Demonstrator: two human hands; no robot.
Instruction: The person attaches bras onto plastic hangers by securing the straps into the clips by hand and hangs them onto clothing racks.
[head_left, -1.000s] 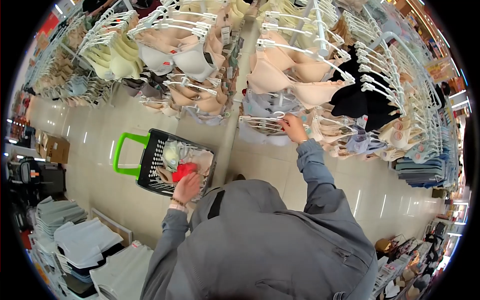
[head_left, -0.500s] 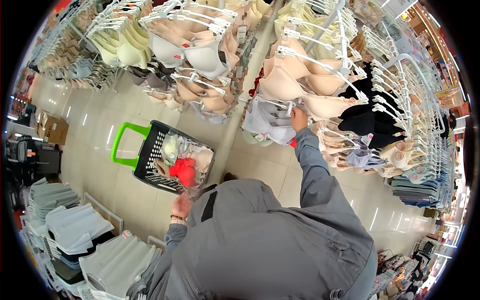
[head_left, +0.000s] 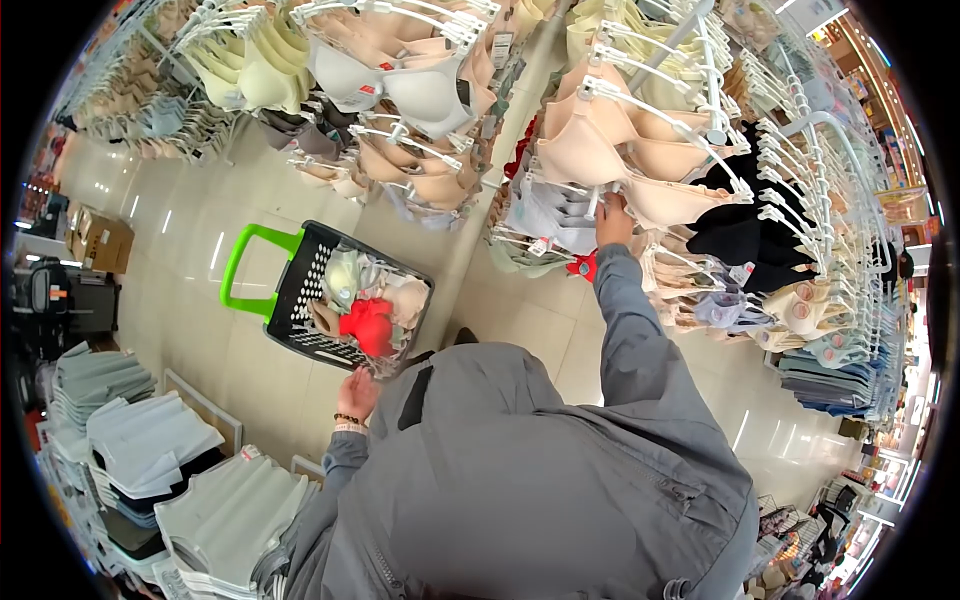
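Note:
My right hand (head_left: 614, 221) reaches up to the rack, its fingers closed at a white hanger (head_left: 594, 203) among the lavender-grey bras (head_left: 560, 222). Beige bras (head_left: 585, 150) hang just above it, and a small red piece (head_left: 582, 266) shows below the wrist. Lower down on the left, my left hand (head_left: 357, 394) is open beside the near corner of a black shopping basket (head_left: 312, 345) with a green handle (head_left: 232, 275). Inside the basket lie a red bra (head_left: 368, 326), a pale yellow-green one (head_left: 342, 279) and beige ones (head_left: 407, 300).
Bra racks with white hangers fill the far side, with black bras (head_left: 735, 240) to the right. Folded pale tops (head_left: 230, 520) are stacked at lower left. Cardboard boxes (head_left: 98, 240) stand at far left. Tiled floor (head_left: 170, 300) runs around the basket.
The lavender-grey bras have shifted at my right hand, and more of the red piece shows beneath them. My left hand has moved slightly left and up. The view has shifted a little.

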